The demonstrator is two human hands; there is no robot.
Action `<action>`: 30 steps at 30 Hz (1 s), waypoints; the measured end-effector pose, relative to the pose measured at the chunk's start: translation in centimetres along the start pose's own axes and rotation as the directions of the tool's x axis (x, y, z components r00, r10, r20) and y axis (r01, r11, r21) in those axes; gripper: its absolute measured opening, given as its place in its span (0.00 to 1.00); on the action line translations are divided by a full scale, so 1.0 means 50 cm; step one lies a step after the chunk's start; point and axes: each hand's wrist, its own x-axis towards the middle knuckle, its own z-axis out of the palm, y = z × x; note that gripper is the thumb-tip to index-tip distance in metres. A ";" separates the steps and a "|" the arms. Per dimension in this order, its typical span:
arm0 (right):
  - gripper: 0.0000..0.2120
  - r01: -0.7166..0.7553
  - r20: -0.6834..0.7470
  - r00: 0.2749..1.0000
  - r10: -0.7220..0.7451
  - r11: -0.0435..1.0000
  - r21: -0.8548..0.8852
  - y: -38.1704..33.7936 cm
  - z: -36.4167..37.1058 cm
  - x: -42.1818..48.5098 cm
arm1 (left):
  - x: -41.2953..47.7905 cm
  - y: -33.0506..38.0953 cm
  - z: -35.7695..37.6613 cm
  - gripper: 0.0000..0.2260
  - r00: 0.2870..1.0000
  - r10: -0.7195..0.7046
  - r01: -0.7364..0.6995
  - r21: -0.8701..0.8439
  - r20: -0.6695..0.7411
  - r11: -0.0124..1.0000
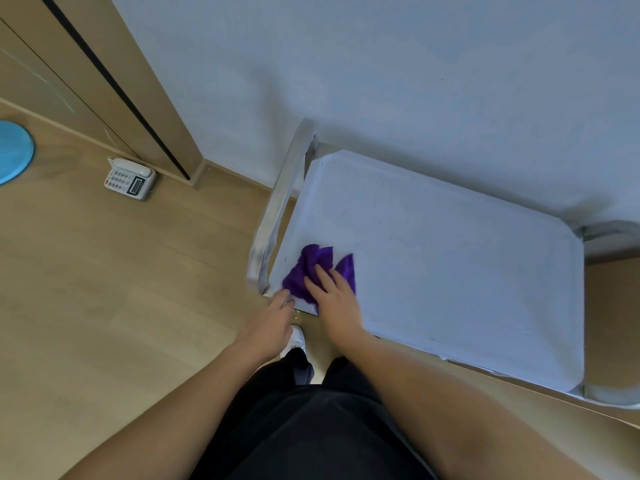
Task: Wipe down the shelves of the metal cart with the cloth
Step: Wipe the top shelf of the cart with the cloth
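The metal cart's top shelf (450,265) is a pale, flat tray with rounded corners, standing against the wall. A crumpled purple cloth (308,268) lies on its near left corner. My right hand (334,299) presses flat on the cloth, fingers spread over it. My left hand (273,323) rests at the shelf's near left corner edge, fingertips touching the rim beside the cloth. The lower shelves are hidden under the top one.
The cart's shiny handle bar (277,209) runs along its left end. A white desk phone (130,179) sits on the wooden floor by a door frame, and a blue round object (14,152) lies at the far left. My legs and a white shoe (298,336) are below.
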 end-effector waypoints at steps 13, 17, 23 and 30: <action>0.25 -0.187 0.007 0.982 0.187 0.982 -0.015 0.033 -0.040 0.059 | -0.004 -0.013 -0.004 0.22 0.999 0.028 -0.027 -0.057 0.027 0.998; 0.24 0.012 0.050 0.999 -0.013 1.000 0.021 -0.036 -0.009 0.030 | -0.006 -0.026 0.003 0.22 1.000 0.012 -0.011 -0.060 0.017 0.998; 0.22 -0.232 0.059 0.971 0.230 0.973 0.017 0.067 -0.081 0.066 | -0.006 -0.025 0.003 0.22 0.999 0.036 -0.035 -0.093 0.006 0.995; 0.24 -0.153 0.056 0.987 0.151 0.988 0.034 0.006 -0.029 0.012 | 0.000 0.005 0.002 0.19 1.000 -0.008 0.005 -0.121 -0.024 0.993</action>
